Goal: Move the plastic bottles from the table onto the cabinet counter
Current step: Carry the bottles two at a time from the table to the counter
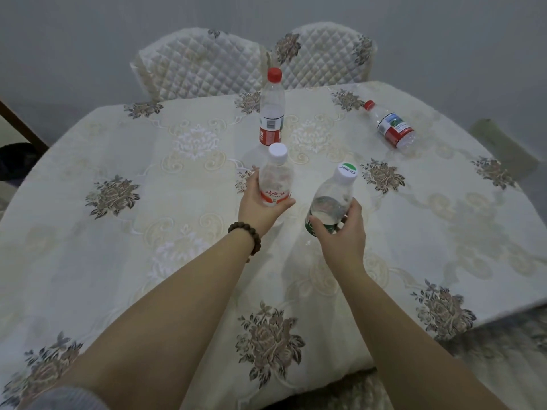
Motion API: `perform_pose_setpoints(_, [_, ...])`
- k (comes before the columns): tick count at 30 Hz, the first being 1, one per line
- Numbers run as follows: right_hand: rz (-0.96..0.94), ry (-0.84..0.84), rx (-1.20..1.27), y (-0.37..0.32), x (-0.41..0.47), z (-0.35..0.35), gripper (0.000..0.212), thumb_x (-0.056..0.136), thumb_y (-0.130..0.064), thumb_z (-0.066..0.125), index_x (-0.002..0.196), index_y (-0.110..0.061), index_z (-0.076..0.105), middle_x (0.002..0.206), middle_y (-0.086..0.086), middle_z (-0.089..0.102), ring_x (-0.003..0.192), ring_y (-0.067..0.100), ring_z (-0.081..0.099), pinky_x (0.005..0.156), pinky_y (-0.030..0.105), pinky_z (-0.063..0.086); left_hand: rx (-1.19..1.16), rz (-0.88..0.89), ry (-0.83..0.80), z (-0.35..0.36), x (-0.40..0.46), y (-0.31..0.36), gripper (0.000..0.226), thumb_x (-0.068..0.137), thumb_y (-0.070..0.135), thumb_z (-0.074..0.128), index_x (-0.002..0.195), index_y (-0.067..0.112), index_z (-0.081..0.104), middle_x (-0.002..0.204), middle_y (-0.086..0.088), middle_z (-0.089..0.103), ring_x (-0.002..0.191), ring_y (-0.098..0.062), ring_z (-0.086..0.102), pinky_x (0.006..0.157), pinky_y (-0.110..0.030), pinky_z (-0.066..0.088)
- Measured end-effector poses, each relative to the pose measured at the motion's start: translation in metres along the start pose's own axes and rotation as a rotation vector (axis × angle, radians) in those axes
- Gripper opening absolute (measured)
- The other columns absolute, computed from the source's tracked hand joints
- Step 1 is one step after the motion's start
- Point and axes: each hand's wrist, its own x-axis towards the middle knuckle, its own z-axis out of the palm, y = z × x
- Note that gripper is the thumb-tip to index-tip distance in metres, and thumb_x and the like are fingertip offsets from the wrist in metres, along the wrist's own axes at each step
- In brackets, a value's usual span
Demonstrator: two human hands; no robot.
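A: Nearest to us, what do we have?

B: Our two bare forearms reach out over the table (88, 261), which is draped in a cream cloth with embroidered flowers. A bracelet (247, 236) of dark wooden beads circles our left wrist.

A: And our hands?

B: Our left hand (260, 208) holds the white-capped bottle with the red label (275, 180), fingers and thumb curled around its lower body. The bottle stands about upright. Our right hand (340, 235) grips the white-capped bottle with the green label (333, 199) low down, thumb on the near side and fingers wrapped around the far side. That bottle tilts, its cap leaning away to the right.

A: Are they lifted off the cloth?

B: We cannot tell; our hands cover both bases.

A: Farther on?

B: Just behind the left-hand bottle, a tall red-capped bottle (271, 109) stands upright on the table. Well off to the right, a second red-capped bottle (390, 125) lies on its side, cap pointing toward the far edge.

A: And beyond the table?

B: Two quilted chair backs (207, 63) stand side by side at the far edge, before a plain grey wall (88, 39).
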Motion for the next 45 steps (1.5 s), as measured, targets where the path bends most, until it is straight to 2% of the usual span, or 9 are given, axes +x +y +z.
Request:
perform_pose_setpoints(5, [-0.006,-0.029,0.007,0.0,-0.002,0.001,0.065,0.072,-0.034,0.076,0.127,-0.028,0.043,0.118,-0.004,0.055,0.107,0.013,0.055,0.091,0.042,0.052,-0.008,-0.006,0.041,-0.005,-0.003,0.006,0.063,0.07,0.026,0.083,0.123,0.021,0.049,0.103,0.022,0.06,0.09,0.014,0.057,0.084,-0.016,0.049])
perform_pose_setpoints(9, [-0.019,-0.071,0.023,-0.008,-0.006,0.007,0.065,0.072,-0.033,0.076,0.128,-0.03,0.042,0.12,-0.004,0.055,0.108,0.013,0.055,0.091,0.042,0.052,0.002,0.015,0.114,-0.023,-0.02,0.022,0.056,0.07,0.028,0.083,0.116,0.021,0.051,0.097,0.021,0.059,0.083,0.011,0.057,0.066,-0.002,0.044])
perform_pose_setpoints(14, [-0.095,-0.221,0.02,-0.037,-0.028,0.042,0.065,0.074,-0.03,0.075,0.129,-0.028,0.041,0.12,-0.005,0.053,0.108,0.013,0.055,0.09,0.042,0.053,-0.009,0.039,0.259,-0.067,-0.053,0.032,0.054,0.069,0.03,0.083,0.113,0.025,0.052,0.099,0.021,0.06,0.083,0.017,0.056,0.067,-0.004,0.045])
perform_pose_setpoints(18, [-0.175,-0.364,0.009,-0.064,-0.057,0.082,0.081,0.073,-0.037,0.074,0.142,-0.028,0.03,0.134,-0.004,0.048,0.121,0.016,0.051,0.096,0.042,0.051,-0.03,0.029,0.401,-0.117,-0.084,0.032,0.05,0.07,0.028,0.083,0.107,0.032,0.051,0.098,0.021,0.06,0.083,0.018,0.056,0.066,-0.003,0.045])
perform_pose_setpoints(25, [-0.302,-0.577,0.001,-0.108,-0.13,0.142,0.073,0.072,-0.035,0.076,0.135,-0.026,0.038,0.123,-0.004,0.052,0.11,0.015,0.055,0.09,0.04,0.052,-0.033,0.006,0.68,-0.222,-0.158,0.021,0.05,0.07,0.028,0.083,0.11,0.028,0.052,0.097,0.022,0.06,0.082,0.018,0.055,0.065,-0.003,0.044])
perform_pose_setpoints(31, [-0.429,-0.749,0.006,-0.151,-0.232,0.196,0.078,0.072,-0.037,0.075,0.137,-0.024,0.036,0.128,-0.003,0.052,0.115,0.016,0.054,0.093,0.04,0.052,-0.064,-0.011,0.896,-0.322,-0.258,0.002,0.048,0.068,0.031,0.084,0.101,0.041,0.051,0.1,0.018,0.064,0.092,0.004,0.061,0.079,-0.019,0.05])
perform_pose_setpoints(37, [-0.561,-0.95,0.031,-0.186,-0.382,0.237,0.066,0.073,-0.035,0.075,0.129,-0.024,0.042,0.121,-0.003,0.055,0.11,0.014,0.055,0.091,0.034,0.05,-0.063,-0.054,1.143,-0.413,-0.4,-0.024,0.049,0.066,0.031,0.085,0.104,0.031,0.055,0.098,0.013,0.067,0.089,0.001,0.065,0.077,-0.021,0.053])
perform_pose_setpoints(40, [-0.643,-1.055,0.032,-0.197,-0.473,0.255,0.068,0.073,-0.036,0.077,0.13,-0.021,0.044,0.122,-0.002,0.054,0.112,0.015,0.054,0.093,0.031,0.047,-0.028,-0.086,1.271,-0.452,-0.485,-0.04,0.048,0.066,0.031,0.085,0.104,0.029,0.054,0.096,0.013,0.066,0.087,0.002,0.064,0.07,-0.012,0.049])
perform_pose_setpoints(45, [-0.709,-1.283,0.066,-0.202,-0.637,0.275,0.07,0.069,-0.038,0.076,0.128,-0.019,0.044,0.12,0.0,0.056,0.112,0.017,0.055,0.094,0.039,0.049,0.032,-0.151,1.481,-0.504,-0.633,-0.067,0.056,0.067,0.03,0.085,0.113,0.027,0.053,0.099,0.016,0.063,0.087,0.01,0.059,0.067,-0.003,0.044])
